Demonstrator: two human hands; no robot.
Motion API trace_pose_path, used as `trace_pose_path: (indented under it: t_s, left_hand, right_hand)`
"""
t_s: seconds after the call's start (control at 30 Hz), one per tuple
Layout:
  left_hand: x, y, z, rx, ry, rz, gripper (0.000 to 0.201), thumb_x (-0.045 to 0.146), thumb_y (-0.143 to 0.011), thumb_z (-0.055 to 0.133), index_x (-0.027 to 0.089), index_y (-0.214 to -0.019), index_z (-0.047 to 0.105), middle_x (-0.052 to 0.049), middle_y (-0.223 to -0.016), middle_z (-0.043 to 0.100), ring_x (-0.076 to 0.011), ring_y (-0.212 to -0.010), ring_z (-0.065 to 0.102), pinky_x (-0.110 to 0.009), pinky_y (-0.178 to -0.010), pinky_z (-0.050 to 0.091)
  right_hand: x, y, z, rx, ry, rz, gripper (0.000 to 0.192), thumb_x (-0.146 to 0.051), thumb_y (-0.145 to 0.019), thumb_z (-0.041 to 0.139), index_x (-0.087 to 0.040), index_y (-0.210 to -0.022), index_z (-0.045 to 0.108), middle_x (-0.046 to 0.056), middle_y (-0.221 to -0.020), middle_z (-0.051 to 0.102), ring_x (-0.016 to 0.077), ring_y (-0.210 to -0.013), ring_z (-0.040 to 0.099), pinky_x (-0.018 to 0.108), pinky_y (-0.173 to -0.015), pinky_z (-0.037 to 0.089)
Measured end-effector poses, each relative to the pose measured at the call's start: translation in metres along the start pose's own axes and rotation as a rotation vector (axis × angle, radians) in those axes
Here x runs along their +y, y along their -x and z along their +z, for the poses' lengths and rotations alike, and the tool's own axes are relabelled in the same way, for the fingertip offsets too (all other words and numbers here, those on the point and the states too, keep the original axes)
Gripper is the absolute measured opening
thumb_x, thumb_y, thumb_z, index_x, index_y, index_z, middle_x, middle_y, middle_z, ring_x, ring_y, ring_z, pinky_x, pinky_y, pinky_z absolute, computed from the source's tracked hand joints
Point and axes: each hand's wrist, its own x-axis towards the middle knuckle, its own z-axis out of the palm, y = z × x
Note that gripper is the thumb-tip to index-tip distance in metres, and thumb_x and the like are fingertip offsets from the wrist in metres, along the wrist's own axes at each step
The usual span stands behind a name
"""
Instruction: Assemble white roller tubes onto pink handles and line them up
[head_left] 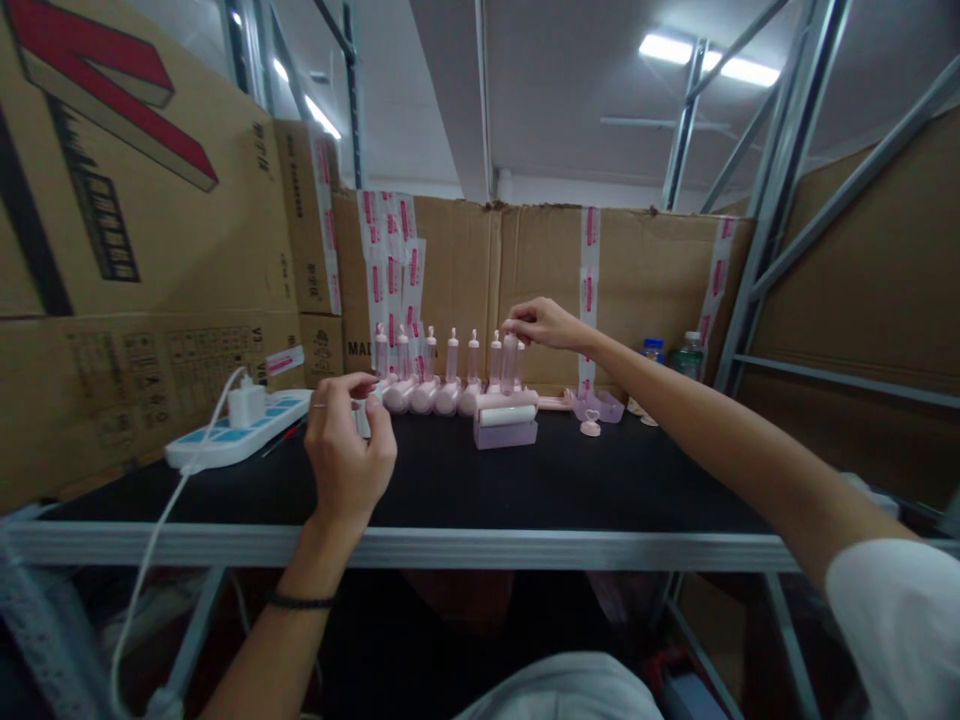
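My right hand [541,324] pinches the top of the clear pink upright handle of a lint roller [507,416]. That roller has a white roll and a lilac cover, and stands in front of the others. Behind it, several similar pink lint rollers [424,396] form a row, their handles upright with ring-shaped caps on top. My left hand [349,440] is raised near the row's left end, fingers curled and thumb apart. Something pale shows in the gap; it looks to be behind the fingers. A loose pink ring cap [590,428] lies to the right of the front roller.
A white power strip [240,435] with a plugged-in charger [247,403] and cable sits at left. Lilac covers [600,407] and two bottles [687,355] stand at the right rear. Cardboard walls [457,270] surround the black tabletop [435,485], which has a metal front edge.
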Motion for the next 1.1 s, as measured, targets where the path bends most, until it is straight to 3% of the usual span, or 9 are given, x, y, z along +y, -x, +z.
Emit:
trace_pose_path:
  t_s: [0.53,0.73,1.1]
  left_hand:
    - [-0.001,0.0,0.001,0.007,0.014,0.002,0.017,0.019,-0.092,0.052,0.018,-0.107,0.06,-0.009,-0.102,0.063,-0.0233,-0.094,0.062,-0.038,-0.091,0.05]
    - [-0.002,0.0,0.001,0.004,-0.003,0.004,0.018,0.02,-0.093,0.051,0.018,-0.108,0.06,-0.01,-0.102,0.064,-0.0237,-0.094,0.062,-0.038,-0.091,0.05]
    - [-0.005,-0.002,0.003,-0.004,-0.004,0.005,0.016,0.022,-0.094,0.051,0.019,-0.108,0.06,-0.011,-0.102,0.064,-0.0267,-0.092,0.062,-0.042,-0.09,0.051]
  right_hand:
    - [0.006,0.003,0.008,-0.017,-0.015,0.015,0.041,-0.047,-0.095,0.057,-0.012,-0.077,0.068,0.0,-0.062,0.06,0.0102,-0.058,0.048,0.026,-0.06,0.033]
    - [0.006,0.013,0.022,-0.046,-0.027,0.022,0.043,-0.049,-0.096,0.055,-0.014,-0.072,0.064,0.0,-0.062,0.059,0.0103,-0.058,0.048,0.025,-0.061,0.032]
    - [0.014,0.022,0.036,0.02,-0.062,0.025,0.046,-0.05,-0.098,0.054,-0.015,-0.068,0.06,-0.001,-0.06,0.057,0.01,-0.057,0.048,0.025,-0.061,0.033]
